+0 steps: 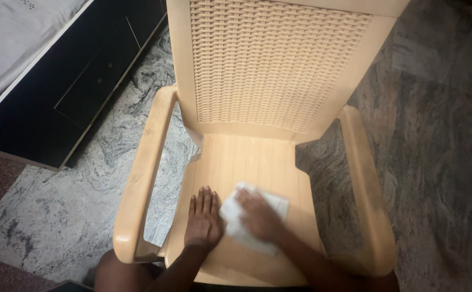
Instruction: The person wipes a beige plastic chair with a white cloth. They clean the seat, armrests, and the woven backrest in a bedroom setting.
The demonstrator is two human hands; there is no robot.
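Note:
A beige plastic armchair (279, 70) with a woven-pattern back stands in front of me. My left hand (203, 219) lies flat on the seat, fingers together and pointing away from me, holding nothing. My right hand (258, 216) presses down on a white cloth (272, 204) spread on the middle of the seat; the hand is blurred. The cloth's left edge touches my left hand.
The chair's armrests (144, 178) run along both sides of the seat. A dark cabinet with a drawer (79, 81) and a grey surface above it stand at the upper left. Grey marbled stone floor (441, 151) surrounds the chair.

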